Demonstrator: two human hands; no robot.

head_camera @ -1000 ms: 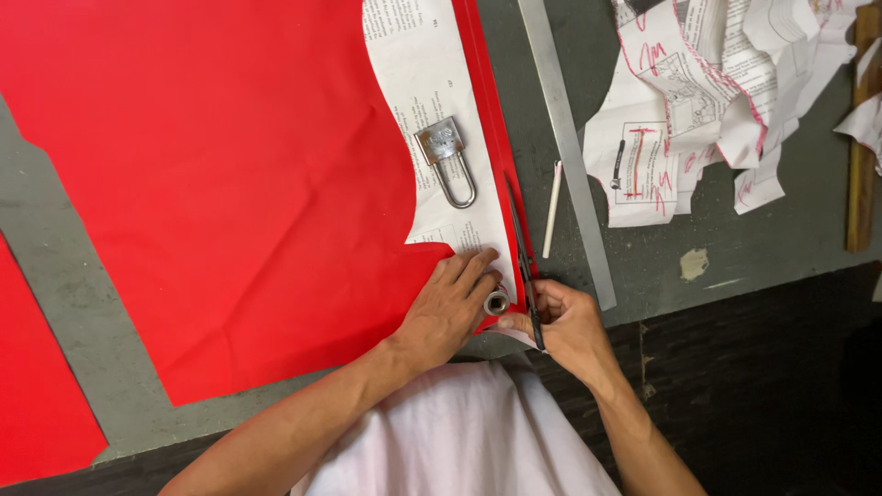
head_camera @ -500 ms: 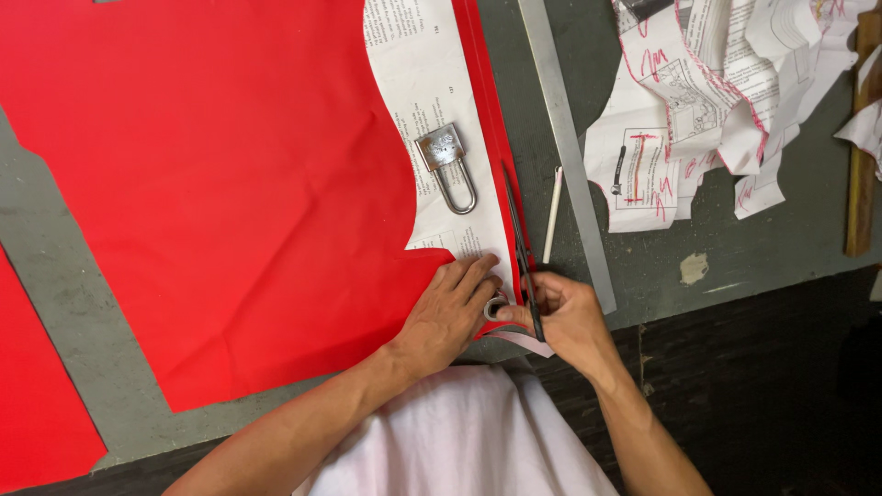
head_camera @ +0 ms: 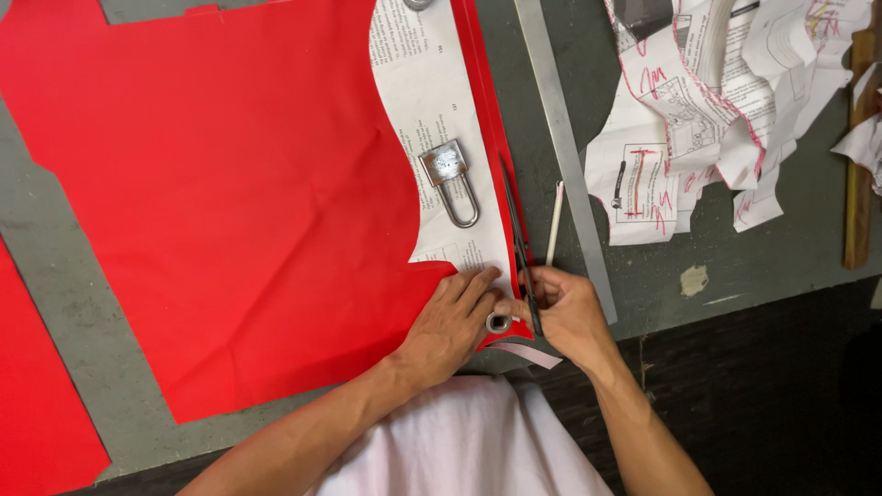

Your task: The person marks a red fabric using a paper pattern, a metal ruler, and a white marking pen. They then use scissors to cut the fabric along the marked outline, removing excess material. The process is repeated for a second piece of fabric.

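A large sheet of red fabric (head_camera: pixel 239 193) lies flat on a grey table (head_camera: pixel 55 303). A printed paper pattern (head_camera: pixel 432 101) rests on its right edge, weighted by a metal padlock (head_camera: pixel 450 179). My left hand (head_camera: pixel 455 321) presses flat on the fabric and the pattern's lower corner, beside a small metal ring weight (head_camera: pixel 499 322). My right hand (head_camera: pixel 565 308) grips black scissors (head_camera: pixel 516 239), whose blades point away from me along the pattern's right edge. A thin red strip (head_camera: pixel 524 349) curls off near the table's front edge.
A long metal ruler (head_camera: pixel 560 138) lies just right of the scissors, with a white chalk pencil (head_camera: pixel 555 222) beside it. Cut paper scraps with red markings (head_camera: pixel 717 101) are piled at the upper right. A wooden stick (head_camera: pixel 859 147) lies at the far right. Another red piece (head_camera: pixel 37 395) sits lower left.
The scissors have advanced a little farther up the pattern's right edge. My left hand has shifted slightly, fingers now spread on the pattern's corner.
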